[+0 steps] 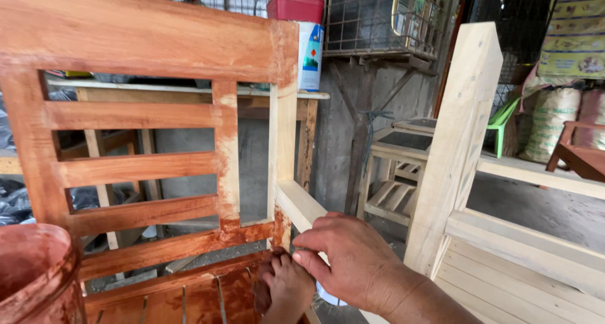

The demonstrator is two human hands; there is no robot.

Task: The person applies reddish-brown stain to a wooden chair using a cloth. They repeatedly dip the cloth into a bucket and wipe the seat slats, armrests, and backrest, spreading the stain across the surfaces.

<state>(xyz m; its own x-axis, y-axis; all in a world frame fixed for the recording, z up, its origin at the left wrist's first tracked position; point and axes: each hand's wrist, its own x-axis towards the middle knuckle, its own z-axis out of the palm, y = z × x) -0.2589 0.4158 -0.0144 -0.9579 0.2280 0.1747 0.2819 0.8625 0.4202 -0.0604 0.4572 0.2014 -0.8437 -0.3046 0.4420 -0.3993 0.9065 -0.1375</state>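
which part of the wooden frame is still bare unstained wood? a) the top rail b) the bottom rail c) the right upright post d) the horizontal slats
c, the right upright post is pale bare wood with only smears at its ends, while the top rail, slats and bottom rail are reddish-brown with stain.

Stained rag (263, 289) mostly hidden under fingers, bucket (34, 277) cut off

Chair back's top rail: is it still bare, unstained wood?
No: the top rail is coated reddish-brown, while the upright post below its right end remains mostly pale, bare wood.
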